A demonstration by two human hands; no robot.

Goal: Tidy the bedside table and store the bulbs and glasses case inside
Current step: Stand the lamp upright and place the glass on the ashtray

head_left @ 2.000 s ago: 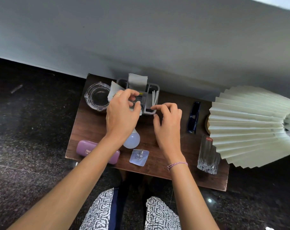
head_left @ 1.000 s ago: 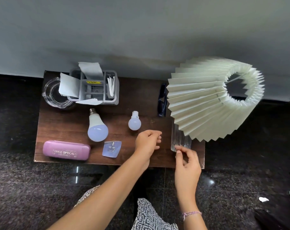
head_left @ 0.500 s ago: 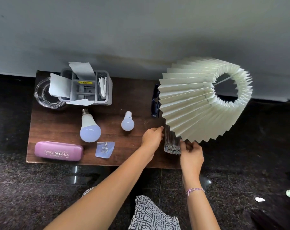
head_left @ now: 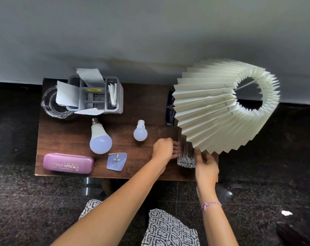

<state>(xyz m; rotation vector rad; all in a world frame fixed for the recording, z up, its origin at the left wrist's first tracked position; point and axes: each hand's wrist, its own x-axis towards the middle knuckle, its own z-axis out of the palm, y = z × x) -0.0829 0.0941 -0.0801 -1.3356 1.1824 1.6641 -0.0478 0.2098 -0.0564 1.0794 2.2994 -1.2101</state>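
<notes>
On the dark wooden bedside table (head_left: 74, 135) lie a large white bulb (head_left: 100, 139), a small white bulb (head_left: 140, 132) and a purple glasses case (head_left: 68, 163) at the front left. A cut-glass tumbler (head_left: 186, 154) stands at the front right, partly under the lampshade. My left hand (head_left: 164, 149) has curled fingers against the tumbler's left side. My right hand (head_left: 206, 166) grips its right side, thumb along the glass.
A pleated cream lampshade (head_left: 218, 110) overhangs the table's right end. Dark glasses (head_left: 169, 110) lie beside it. A grey organiser (head_left: 97, 98) with paper slips and a glass ashtray (head_left: 50, 105) stand at the back left. A clear packet (head_left: 117, 161) lies near the front edge.
Both hands left the organiser and came to the tumbler at the front right. The left hand has closed in against the glass; my view shifted right.
</notes>
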